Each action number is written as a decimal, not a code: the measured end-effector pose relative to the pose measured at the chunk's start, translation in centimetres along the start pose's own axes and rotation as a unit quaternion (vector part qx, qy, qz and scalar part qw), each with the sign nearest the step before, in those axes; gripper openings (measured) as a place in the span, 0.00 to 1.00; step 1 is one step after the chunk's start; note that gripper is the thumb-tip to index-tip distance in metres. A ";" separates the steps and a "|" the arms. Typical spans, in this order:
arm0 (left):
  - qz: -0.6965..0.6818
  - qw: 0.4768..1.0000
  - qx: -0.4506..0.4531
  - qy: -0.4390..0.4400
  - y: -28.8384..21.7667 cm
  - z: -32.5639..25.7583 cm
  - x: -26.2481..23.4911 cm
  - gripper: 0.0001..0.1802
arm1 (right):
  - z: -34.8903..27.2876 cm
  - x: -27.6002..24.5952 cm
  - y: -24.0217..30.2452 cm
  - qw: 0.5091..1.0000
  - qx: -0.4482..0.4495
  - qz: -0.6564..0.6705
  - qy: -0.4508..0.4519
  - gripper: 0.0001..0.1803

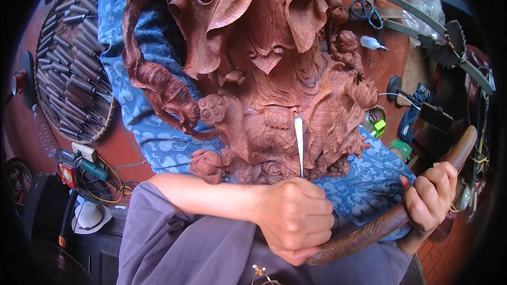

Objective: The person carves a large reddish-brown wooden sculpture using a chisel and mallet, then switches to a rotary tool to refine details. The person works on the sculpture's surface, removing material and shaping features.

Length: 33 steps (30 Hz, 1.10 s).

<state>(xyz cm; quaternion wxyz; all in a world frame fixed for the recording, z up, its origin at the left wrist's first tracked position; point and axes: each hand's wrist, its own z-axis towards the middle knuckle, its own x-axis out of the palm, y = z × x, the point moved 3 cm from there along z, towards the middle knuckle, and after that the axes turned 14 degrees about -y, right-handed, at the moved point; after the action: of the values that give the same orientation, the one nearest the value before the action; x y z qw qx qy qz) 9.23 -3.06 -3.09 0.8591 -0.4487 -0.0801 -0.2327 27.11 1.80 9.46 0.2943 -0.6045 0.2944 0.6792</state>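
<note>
A reddish-brown wood carving (274, 74) with draped folds, lotus shapes and small figures lies in front of me. My left hand (294, 219) is closed in a fist around a chisel, its handle hidden by the fingers. The narrow steel blade of the chisel (300, 145) points away from me, and its tip meets the carving's lower middle. On the right, my right hand (432, 195) is wrapped round a long curved wooden stick (369, 232). The stick's near end lies right beside the bottom of my left fist; whether it touches the chisel handle is hidden.
Blue patterned cloth (145, 111) lies under the carving. At left, a round woven tray (112, 108) holds many wooden-handled tools. Scissors (366, 13), a small white bottle (372, 43) and a metal frame saw (449, 42) lie at right. A power strip with cables (84, 151) sits lower left.
</note>
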 end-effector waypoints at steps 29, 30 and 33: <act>-0.014 1.000 -0.006 0.001 1.0 0.8 -1.3 0.16 | 0.2 0.4 -0.2 1.000 -0.001 -0.012 0.015 0.16; -0.018 1.000 -0.008 -0.001 1.0 0.7 -1.3 0.16 | 0.2 0.4 -0.2 1.000 -0.001 -0.012 0.017 0.16; -0.011 1.000 0.012 0.003 0.9 0.5 -1.4 0.17 | 0.2 0.4 -0.2 1.000 -0.003 -0.014 0.022 0.16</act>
<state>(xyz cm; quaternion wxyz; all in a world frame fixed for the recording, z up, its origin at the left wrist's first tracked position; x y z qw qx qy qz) 8.47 -1.76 -4.00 0.8619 -0.4371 -0.0855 -0.2424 27.05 2.08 9.11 0.2952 -0.6242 0.2901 0.6626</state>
